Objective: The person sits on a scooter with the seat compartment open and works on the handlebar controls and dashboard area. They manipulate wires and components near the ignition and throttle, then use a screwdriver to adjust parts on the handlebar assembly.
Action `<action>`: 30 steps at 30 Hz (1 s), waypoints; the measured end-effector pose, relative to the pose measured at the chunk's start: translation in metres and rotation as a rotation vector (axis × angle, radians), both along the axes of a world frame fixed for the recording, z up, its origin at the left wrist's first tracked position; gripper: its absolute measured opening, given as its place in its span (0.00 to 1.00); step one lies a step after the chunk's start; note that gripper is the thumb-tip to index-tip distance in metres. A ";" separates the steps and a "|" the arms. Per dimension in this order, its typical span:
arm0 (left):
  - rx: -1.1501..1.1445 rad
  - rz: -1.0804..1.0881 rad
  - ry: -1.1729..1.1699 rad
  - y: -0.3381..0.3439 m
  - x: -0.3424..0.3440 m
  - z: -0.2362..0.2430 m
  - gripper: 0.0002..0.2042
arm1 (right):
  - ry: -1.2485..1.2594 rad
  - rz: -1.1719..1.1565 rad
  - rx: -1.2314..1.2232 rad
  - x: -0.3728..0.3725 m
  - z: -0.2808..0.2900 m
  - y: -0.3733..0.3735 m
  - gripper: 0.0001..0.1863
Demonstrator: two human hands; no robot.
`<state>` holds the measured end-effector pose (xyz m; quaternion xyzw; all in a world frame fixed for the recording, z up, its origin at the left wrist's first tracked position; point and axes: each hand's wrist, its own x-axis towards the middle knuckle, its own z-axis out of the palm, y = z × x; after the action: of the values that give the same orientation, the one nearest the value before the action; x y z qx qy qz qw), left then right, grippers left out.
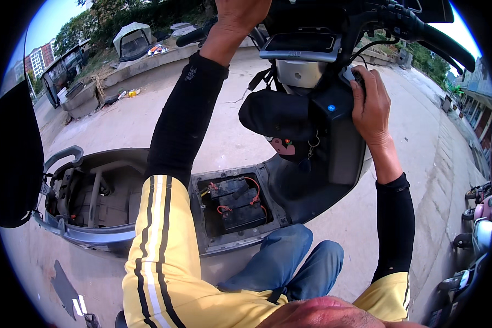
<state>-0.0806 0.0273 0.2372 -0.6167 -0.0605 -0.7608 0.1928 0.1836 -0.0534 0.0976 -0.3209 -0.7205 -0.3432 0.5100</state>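
So I'm crouching beside a dark grey electric scooter (344, 142) that's standing on pale concrete ground (415, 180) right in front of me, tail pointing to my left and handlebars up toward the right. My right hand (373, 106) is touching the front end, fingers curling around a small light-grey plastic piece (345, 75) just below the handlebar; I honestly can't tell if they're pinching it or just leaning on it. My left hand (239, 15) is stretching up near the front too, but its fingers are running off the top edge, so I can't say whether they're holding anything. Down by my knees in blue jeans (281, 257), the open footboard compartment (209, 220) is showing blocky black batteries (243, 217) with thin orange-red wires (255, 190) looping around them. Further left, the tail is showing its inner frame, with a curved grey grab rail (65, 156) sticking up at the end. Between my arms a rounded black padded piece (276, 115) is hanging under the silver front box (298, 74), and a metal key ring (314, 141) is dangling just beside it. Parked scooters (481, 235) are lining the far right.
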 end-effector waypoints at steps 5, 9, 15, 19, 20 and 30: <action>-0.426 0.293 -0.016 0.139 -0.151 -0.019 0.18 | 0.027 0.018 -0.025 -0.011 0.006 -0.005 0.13; -0.812 0.560 0.325 0.244 -0.197 -0.064 0.22 | 0.000 -0.020 -0.015 -0.005 0.002 0.000 0.13; -1.143 0.407 0.741 0.222 -0.190 -0.041 0.24 | 0.002 -0.063 -0.021 -0.007 0.004 -0.009 0.13; -1.156 0.174 0.802 0.232 -0.215 -0.049 0.25 | 0.007 -0.077 -0.025 -0.013 0.003 -0.006 0.13; -1.156 0.137 0.788 0.237 -0.216 -0.053 0.26 | 0.005 -0.082 -0.030 -0.015 0.002 -0.007 0.13; -1.132 0.148 0.642 0.215 -0.206 -0.051 0.27 | -0.001 -0.071 0.020 -0.013 0.001 -0.001 0.12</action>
<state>-0.2869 0.2427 0.1867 -0.8137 -0.4334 -0.3741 -0.1010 0.1705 -0.0545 0.0989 -0.3410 -0.7054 -0.3685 0.5004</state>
